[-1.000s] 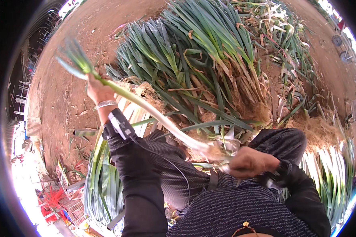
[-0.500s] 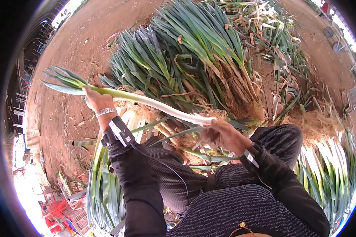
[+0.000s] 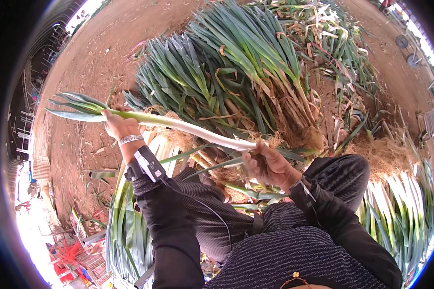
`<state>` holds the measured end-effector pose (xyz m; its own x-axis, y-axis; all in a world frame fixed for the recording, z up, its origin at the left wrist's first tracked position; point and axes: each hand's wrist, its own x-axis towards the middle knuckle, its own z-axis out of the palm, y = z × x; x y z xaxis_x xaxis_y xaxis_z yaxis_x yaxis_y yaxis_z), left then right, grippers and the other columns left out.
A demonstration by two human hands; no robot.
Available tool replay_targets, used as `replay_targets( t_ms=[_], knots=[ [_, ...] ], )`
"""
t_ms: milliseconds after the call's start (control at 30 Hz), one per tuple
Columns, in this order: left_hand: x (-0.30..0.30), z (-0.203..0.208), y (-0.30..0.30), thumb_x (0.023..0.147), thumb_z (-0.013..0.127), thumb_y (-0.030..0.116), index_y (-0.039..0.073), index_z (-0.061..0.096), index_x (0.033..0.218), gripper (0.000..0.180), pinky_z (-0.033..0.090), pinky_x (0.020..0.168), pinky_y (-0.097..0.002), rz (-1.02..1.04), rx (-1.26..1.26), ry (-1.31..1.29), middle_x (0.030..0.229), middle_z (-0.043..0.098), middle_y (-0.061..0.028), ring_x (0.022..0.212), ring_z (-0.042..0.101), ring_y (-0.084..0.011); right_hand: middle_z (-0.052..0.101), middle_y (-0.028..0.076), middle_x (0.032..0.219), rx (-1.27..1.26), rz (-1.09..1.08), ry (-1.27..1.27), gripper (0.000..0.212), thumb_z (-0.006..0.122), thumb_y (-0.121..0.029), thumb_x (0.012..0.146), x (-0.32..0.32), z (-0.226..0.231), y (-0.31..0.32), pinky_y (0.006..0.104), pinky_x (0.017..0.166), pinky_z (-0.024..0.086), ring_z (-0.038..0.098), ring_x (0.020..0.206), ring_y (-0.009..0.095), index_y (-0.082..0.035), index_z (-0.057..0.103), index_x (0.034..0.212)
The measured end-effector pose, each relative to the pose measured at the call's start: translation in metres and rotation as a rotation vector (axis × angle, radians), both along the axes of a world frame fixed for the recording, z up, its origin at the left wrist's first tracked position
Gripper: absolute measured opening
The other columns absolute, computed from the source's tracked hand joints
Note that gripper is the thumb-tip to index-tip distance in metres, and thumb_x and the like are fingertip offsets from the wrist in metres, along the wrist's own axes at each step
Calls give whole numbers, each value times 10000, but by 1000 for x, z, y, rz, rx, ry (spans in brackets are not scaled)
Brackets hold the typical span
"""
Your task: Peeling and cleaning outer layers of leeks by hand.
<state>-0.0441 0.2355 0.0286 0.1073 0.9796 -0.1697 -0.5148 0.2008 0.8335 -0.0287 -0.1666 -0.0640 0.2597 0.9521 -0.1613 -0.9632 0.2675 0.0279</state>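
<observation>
A long leek (image 3: 193,127) stretches across in front of me, with green leaves at the left and a white shank at the right. My left hand (image 3: 120,126) is closed round it just below the fanned leaves. At the white root end, my right hand (image 3: 274,166) has its fingers curled against the tip, which they partly cover. Its thumb is lower and slightly blurred. Whether a loose strip of skin is also between those fingers, I cannot make out. Behind the leek lies a big heap of untrimmed leeks (image 3: 246,53) with brown, rooty ends.
Pale, cleaner leeks (image 3: 395,207) lie at my right, and another bundle (image 3: 125,236) lies at my left. Loose leaf scraps (image 3: 323,29) cover the ground at the far right. Bare brown soil (image 3: 96,72) spreads to the left. A wheeled cart (image 3: 410,53) stands far right.
The leek's leafy end and my left hand have dipped slightly. My right hand has shifted a little, its fingers now higher at the root end and its thumb more apart.
</observation>
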Motion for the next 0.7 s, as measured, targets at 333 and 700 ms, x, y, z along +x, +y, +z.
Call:
replay_targets(
  t_ms=[333,700],
  knots=[
    [7,3,-11,971,549,302,11,507,1067,310,475,507,-336,42,21,53,829,552,-86,613,542,-176,637,42,818,-353,-194,-222,183,560,-191,973,6,25,0,203,563,505,609,650,104,-12,573,1003],
    [10,-10,-7,962,558,326,37,473,1126,343,474,531,-348,35,-86,32,812,532,-72,636,547,-184,578,0,730,-61,-223,-291,134,572,-61,934,9,37,-12,201,469,410,530,559,71,-21,552,1060]
  ],
)
